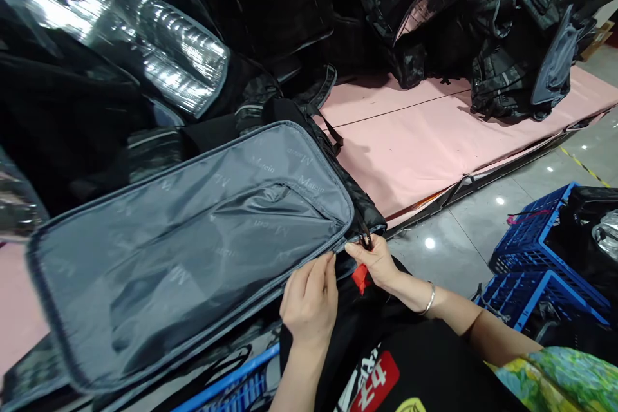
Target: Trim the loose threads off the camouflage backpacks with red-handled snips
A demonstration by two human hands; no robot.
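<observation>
Backpack [203, 270], one, is laid with its grey-lined panel upward across the near edge of the pink worktop [410, 141], presumably so that the bound rim is presented to both hands. That rim is pinched by the closed fingertips of the left hand [309, 306]; just beside it, near the panel's corner, the edge is gripped between thumb and fingers by the right hand [374, 262], apparently so that the stretch between is steadied. One red tag [360, 278] is seen hanging just below the right hand. Along the worktop's far side, dark bags [294, 26] are heaped too closely to be counted. Three blue crates are seen: two [524, 238] [512, 302] beyond the near edge at right, one [236, 386] below the backpack.
</observation>
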